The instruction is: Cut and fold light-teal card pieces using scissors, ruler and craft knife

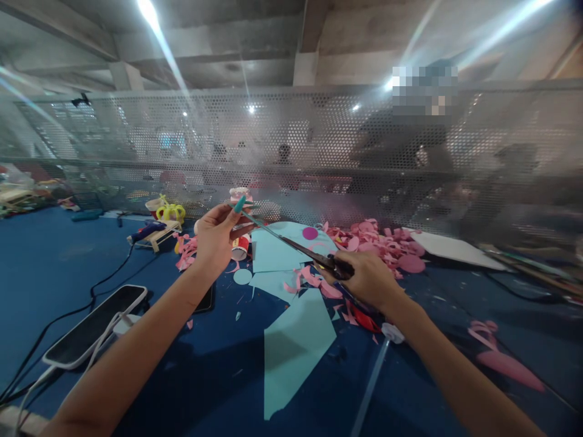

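My left hand (pixel 217 238) is raised over the table with thumb and fingers pinched on a thin piece of teal paper (pixel 263 224), seen almost edge-on. Long teal points show at the fingertips. In my right hand (pixel 371 278) is a pair of dark-handled scissors (pixel 304 249); the blades reach left to the held paper, and I cannot make out how far apart they are. Beneath both hands lie pale teal paper sheets (pixel 276 249), and a cut teal sheet (pixel 298 346) sits nearer to me. A small pale blue paper disc (pixel 243 277) rests below my left hand.
Pink paper scraps (pixel 368 240) pile up behind my right hand. A phone (pixel 98 325) with cables lies at left, near a glue gun (pixel 148 232) on a small wooden stand. Across the back stands a perforated metal screen (pixel 273 139), with a person behind it. A white board (pixel 455 249) lies at right.
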A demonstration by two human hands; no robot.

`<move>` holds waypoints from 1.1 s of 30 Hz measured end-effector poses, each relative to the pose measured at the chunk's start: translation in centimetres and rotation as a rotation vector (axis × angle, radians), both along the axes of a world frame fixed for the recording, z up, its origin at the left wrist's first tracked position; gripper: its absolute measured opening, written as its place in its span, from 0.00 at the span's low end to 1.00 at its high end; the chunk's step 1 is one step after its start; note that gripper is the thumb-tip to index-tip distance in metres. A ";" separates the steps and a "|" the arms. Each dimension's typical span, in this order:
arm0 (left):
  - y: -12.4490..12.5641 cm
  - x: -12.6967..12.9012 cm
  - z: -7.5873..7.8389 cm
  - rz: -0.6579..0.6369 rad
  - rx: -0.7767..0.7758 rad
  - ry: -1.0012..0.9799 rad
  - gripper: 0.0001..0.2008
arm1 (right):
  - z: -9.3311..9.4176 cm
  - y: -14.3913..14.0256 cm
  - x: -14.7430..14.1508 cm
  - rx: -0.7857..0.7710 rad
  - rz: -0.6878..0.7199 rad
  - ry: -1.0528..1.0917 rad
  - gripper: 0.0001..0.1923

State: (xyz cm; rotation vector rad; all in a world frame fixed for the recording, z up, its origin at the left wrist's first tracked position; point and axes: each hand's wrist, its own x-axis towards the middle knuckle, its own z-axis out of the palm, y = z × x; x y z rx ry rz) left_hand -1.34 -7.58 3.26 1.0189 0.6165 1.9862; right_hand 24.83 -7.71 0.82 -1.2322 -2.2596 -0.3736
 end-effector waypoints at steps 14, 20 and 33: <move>-0.2 0.6 -0.4 -0.009 -0.043 -0.035 0.09 | -0.1 -0.1 -0.1 0.010 0.010 -0.008 0.20; -0.2 0.7 -0.5 -0.048 -0.030 -0.067 0.08 | -0.3 0.0 -0.1 0.069 0.010 -0.015 0.21; -0.4 1.1 -0.8 0.000 -0.033 -0.080 0.06 | -0.1 -0.4 -0.5 0.028 -0.008 -0.010 0.20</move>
